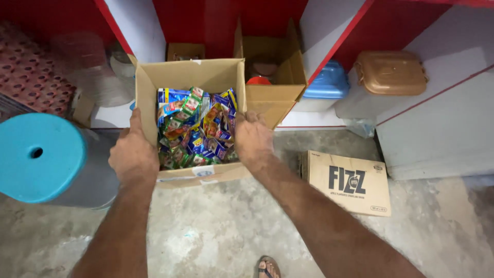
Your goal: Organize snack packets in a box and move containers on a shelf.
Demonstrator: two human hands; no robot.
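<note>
An open cardboard box (206, 76) is held up between both of my hands above a concrete floor. Inside it lie several small colourful sachets (198, 128) in blue, green, red and yellow. My left hand (133, 153) grips the box's left wall, thumb over the rim. My right hand (252, 140) grips the right wall the same way. The box's flaps stand open and its bottom is hidden.
A blue-topped stool (43, 157) stands at the left. A second open carton (270, 77) sits behind the box under red and white shelves. A flat printed carton (347, 181) lies on the floor at right. A blue container (327, 81) and a brown container (391, 72) sit further right. My sandalled foot (268, 267) shows below.
</note>
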